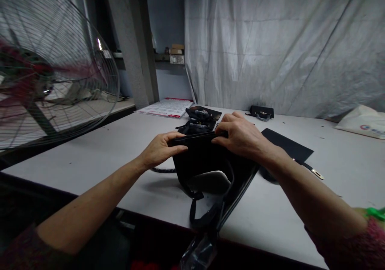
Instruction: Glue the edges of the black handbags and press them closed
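A black handbag (pixel 204 161) stands on the white table (pixel 345 173) near its front edge, its straps hanging over the edge toward me. My left hand (pixel 159 149) grips the bag's top edge from the left, fingers curled over it. My right hand (pixel 240 135) is closed on the same top edge from the right. A pale rounded piece (pixel 210 181) shows at the bag's front, below my hands.
A large wire-caged fan (pixel 51 65) spins at the left. Behind the bag lie more black bag parts (pixel 201 117), a small black pouch (pixel 261 111) and a flat black sheet (pixel 288 145). Printed paper (pixel 165 107) lies at the back; a white cloth bag (pixel 363 121) lies far right.
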Available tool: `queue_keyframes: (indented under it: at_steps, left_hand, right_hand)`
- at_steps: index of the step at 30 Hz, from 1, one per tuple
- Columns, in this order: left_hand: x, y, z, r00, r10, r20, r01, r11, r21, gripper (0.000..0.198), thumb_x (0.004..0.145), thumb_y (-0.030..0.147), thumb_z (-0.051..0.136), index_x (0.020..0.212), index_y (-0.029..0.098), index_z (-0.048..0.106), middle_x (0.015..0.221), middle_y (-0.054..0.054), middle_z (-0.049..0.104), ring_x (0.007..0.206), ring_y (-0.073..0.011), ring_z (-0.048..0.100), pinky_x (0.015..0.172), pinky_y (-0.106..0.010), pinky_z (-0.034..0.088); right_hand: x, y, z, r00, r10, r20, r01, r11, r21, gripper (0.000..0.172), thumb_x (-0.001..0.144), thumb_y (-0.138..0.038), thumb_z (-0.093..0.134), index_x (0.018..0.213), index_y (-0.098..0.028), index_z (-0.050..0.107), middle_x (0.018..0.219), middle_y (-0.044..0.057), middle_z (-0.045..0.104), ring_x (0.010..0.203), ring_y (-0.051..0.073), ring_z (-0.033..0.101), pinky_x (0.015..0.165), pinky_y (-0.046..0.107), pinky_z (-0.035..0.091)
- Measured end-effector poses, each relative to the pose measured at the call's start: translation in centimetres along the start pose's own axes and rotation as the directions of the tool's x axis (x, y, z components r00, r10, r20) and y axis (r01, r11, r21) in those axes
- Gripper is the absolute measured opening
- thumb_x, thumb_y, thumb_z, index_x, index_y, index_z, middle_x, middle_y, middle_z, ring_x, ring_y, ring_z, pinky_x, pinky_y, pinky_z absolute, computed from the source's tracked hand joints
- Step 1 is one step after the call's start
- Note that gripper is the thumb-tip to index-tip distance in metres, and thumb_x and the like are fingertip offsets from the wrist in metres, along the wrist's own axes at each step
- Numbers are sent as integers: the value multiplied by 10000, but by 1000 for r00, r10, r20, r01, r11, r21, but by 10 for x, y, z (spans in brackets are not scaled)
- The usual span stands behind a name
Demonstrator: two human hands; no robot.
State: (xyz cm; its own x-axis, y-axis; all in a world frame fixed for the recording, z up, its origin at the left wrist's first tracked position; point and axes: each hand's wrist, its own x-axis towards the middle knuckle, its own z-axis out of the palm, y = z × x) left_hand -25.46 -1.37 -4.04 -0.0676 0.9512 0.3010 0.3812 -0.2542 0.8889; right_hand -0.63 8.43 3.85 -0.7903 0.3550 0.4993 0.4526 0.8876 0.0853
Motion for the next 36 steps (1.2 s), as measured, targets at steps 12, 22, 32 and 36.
queue_keyframes:
  at_steps: [12,22,32,36]
  left_hand:
    - [5,2,2,1000,-7,-28,8,1000,16,341,751,421,735,981,171,716,889,-28,699,827,-168,623,774,-267,481]
    - [9,-2,10,983,20,-180,-11,999,52,392,749,463,720,1030,190,720,950,-35,706,914,-199,608,840,-296,453]
    - [10,2,15,974,64,-219,-49,996,75,303,759,441,694,904,178,735,821,-20,664,806,-177,573,737,-272,418]
    - [10,1,18,955,101,-280,-69,990,123,275,764,431,682,838,168,719,777,-11,635,780,-169,557,726,-268,403]
  right_hand:
    - [11,9,10,998,21,52,-24,999,47,160,808,-283,686,675,-202,725,830,59,621,881,222,477,773,339,386]
    - [15,10,14,999,8,32,-8,1000,0,195,814,-269,671,641,-187,708,802,61,618,844,213,478,785,343,374]
    - [17,12,18,999,31,27,-31,1000,0,217,806,-297,683,615,-193,697,806,61,625,866,224,481,737,335,386]
    - [16,13,16,999,15,29,-15,1000,-21,161,799,-270,684,657,-203,722,813,60,629,853,225,477,741,341,391]
